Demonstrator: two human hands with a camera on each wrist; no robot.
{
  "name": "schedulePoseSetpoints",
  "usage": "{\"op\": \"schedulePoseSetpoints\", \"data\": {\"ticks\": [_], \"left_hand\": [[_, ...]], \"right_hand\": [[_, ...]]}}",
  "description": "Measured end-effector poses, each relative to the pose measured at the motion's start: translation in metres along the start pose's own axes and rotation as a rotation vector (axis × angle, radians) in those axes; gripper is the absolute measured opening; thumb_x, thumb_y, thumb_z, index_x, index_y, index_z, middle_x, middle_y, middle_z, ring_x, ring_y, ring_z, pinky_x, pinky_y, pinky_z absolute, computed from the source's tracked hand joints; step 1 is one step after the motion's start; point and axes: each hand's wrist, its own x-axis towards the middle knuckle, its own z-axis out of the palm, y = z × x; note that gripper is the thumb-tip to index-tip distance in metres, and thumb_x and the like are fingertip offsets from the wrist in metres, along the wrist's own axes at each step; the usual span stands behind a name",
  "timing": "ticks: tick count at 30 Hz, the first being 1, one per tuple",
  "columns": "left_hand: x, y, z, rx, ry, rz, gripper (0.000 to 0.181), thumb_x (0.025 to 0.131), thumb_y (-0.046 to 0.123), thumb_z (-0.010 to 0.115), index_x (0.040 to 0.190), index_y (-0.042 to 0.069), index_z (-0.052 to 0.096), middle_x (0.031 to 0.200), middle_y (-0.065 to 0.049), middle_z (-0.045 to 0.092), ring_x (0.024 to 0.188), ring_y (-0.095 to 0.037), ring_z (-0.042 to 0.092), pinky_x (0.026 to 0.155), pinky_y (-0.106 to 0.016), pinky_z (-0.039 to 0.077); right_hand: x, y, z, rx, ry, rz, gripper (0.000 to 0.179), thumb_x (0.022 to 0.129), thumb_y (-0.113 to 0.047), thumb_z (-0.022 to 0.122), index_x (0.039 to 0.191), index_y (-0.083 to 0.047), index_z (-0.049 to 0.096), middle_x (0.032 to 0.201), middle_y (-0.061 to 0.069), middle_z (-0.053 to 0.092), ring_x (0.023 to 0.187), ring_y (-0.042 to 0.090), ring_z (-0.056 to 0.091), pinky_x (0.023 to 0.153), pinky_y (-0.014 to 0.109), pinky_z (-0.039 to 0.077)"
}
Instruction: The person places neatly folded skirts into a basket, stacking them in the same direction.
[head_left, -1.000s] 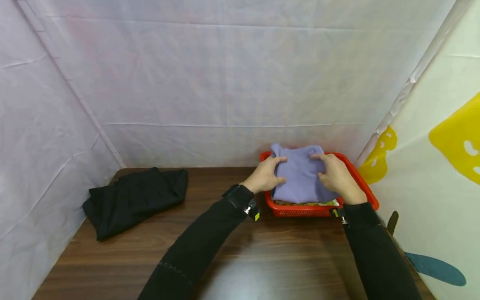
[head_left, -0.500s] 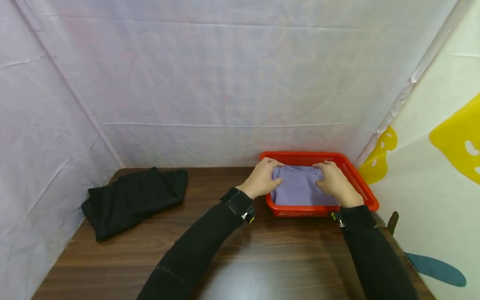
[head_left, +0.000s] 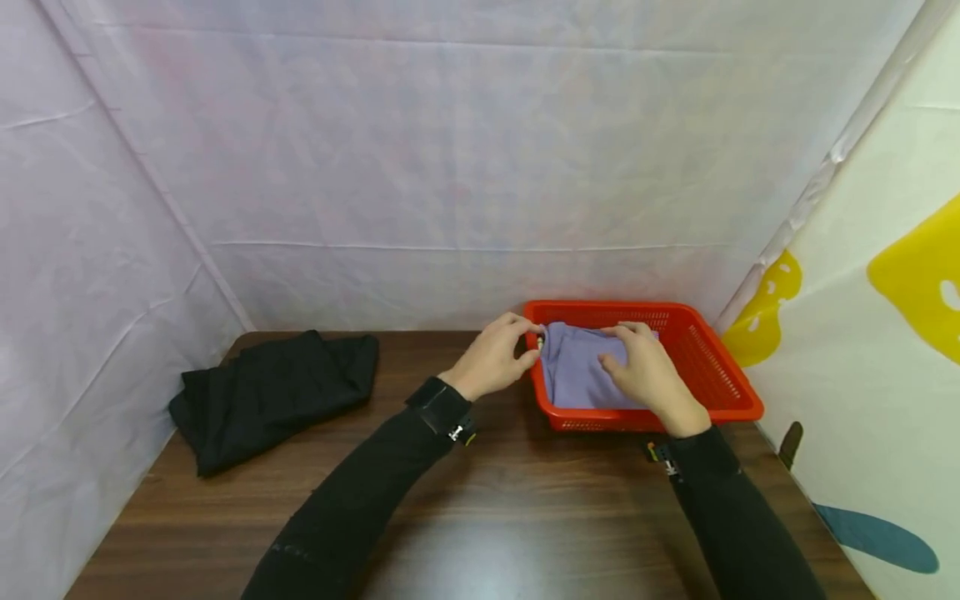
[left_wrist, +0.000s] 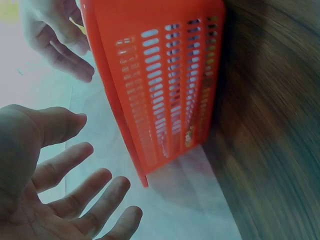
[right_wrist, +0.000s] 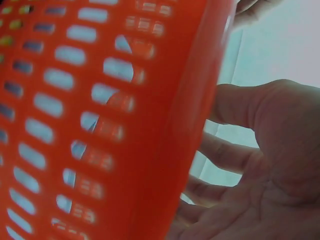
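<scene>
A folded lavender cloth (head_left: pixel 581 379) lies inside the red plastic basket (head_left: pixel 600 420), towards its left side. My left hand (head_left: pixel 491 358) hovers at the basket's left rim, thumb and fingers spread and holding nothing; the left wrist view shows those fingers (left_wrist: pixel 75 207) apart from the slotted wall (left_wrist: pixel 115 95). Over the cloth's right part is my right hand (head_left: pixel 647 375), its fingers loosely bent and not gripping. In the right wrist view the basket wall (right_wrist: pixel 150 130) hides some of the right hand's fingertips.
A folded black cloth (head_left: pixel 273 396) lies at the left of the brown wooden table (head_left: pixel 450 517). White sheeting (head_left: pixel 450 167) rises behind the table and on both sides. Something patterned shows low through the basket's slots.
The lavender cloth has gone down from above the rim into the basket. My left hand has let go and drawn left to the rim; the right hand has shifted slightly left.
</scene>
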Motion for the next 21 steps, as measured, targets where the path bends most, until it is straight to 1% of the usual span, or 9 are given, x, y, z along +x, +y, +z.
{"op": "schedulePoseSetpoints", "data": {"ticks": [5, 10, 14, 18, 21], "left_hand": [[-0.011, -0.006, -0.008, 0.007, 0.003, -0.020, 0.045, 0.114, 0.023, 0.078, 0.156, 0.007, 0.073, 0.155, -0.015, 0.071, 0.148, -0.033, 0.069, 0.127, -0.048, 0.057], [-0.024, -0.014, -0.014, 0.000, 0.031, -0.030, 0.043, 0.113, 0.022, 0.079, 0.154, 0.008, 0.075, 0.156, -0.015, 0.072, 0.149, -0.035, 0.069, 0.128, -0.051, 0.057], [-0.040, -0.024, -0.017, 0.010, 0.062, -0.043, 0.042, 0.111, 0.021, 0.081, 0.151, 0.009, 0.077, 0.152, -0.015, 0.074, 0.147, -0.036, 0.070, 0.127, -0.053, 0.058], [-0.057, -0.035, -0.022, 0.011, 0.067, -0.071, 0.042, 0.111, 0.022, 0.081, 0.152, 0.009, 0.076, 0.152, -0.015, 0.074, 0.147, -0.037, 0.071, 0.125, -0.054, 0.059], [-0.070, -0.045, -0.026, 0.016, 0.064, -0.105, 0.043, 0.113, 0.023, 0.080, 0.154, 0.009, 0.075, 0.154, -0.015, 0.072, 0.145, -0.038, 0.071, 0.122, -0.056, 0.060]], "right_hand": [[-0.007, -0.009, 0.008, 0.025, 0.037, -0.020, 0.046, 0.111, -0.013, 0.077, 0.153, 0.005, 0.071, 0.165, 0.040, 0.056, 0.152, 0.060, 0.058, 0.123, 0.078, 0.051], [-0.014, -0.014, 0.016, 0.041, 0.074, -0.064, 0.042, 0.111, -0.012, 0.077, 0.150, 0.004, 0.073, 0.159, 0.036, 0.062, 0.143, 0.057, 0.065, 0.118, 0.075, 0.057], [-0.019, -0.019, 0.021, 0.055, 0.079, -0.087, 0.042, 0.112, -0.012, 0.076, 0.151, 0.003, 0.073, 0.157, 0.033, 0.064, 0.143, 0.056, 0.066, 0.118, 0.074, 0.057], [-0.022, -0.024, 0.026, 0.059, 0.074, -0.087, 0.044, 0.111, -0.013, 0.078, 0.152, 0.001, 0.073, 0.157, 0.031, 0.065, 0.146, 0.055, 0.065, 0.121, 0.074, 0.055], [-0.024, -0.027, 0.031, 0.062, 0.077, -0.102, 0.044, 0.110, -0.012, 0.079, 0.152, 0.001, 0.073, 0.157, 0.030, 0.067, 0.147, 0.053, 0.065, 0.122, 0.072, 0.055]]}}
